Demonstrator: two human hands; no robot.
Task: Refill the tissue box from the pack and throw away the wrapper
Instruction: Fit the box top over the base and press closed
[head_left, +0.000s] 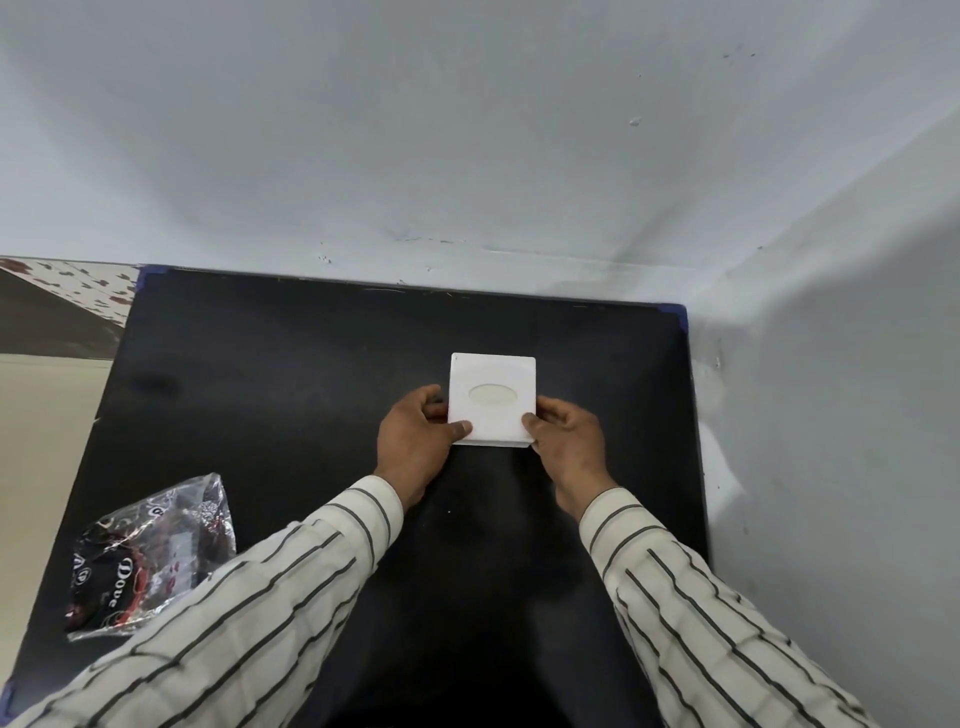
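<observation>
Head view: both hands, left hand (415, 441) and right hand (566, 441), clasp the white tissue box (492, 399) by its near corners at mid-table (291, 374), apparently steadying it; the crumpled wrapper (150, 556) lies well apart at left, not yet discarded.

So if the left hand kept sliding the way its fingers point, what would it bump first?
The left hand points right, already touching the white tissue box. Going on, it would push the box into the right hand on the other side.
</observation>
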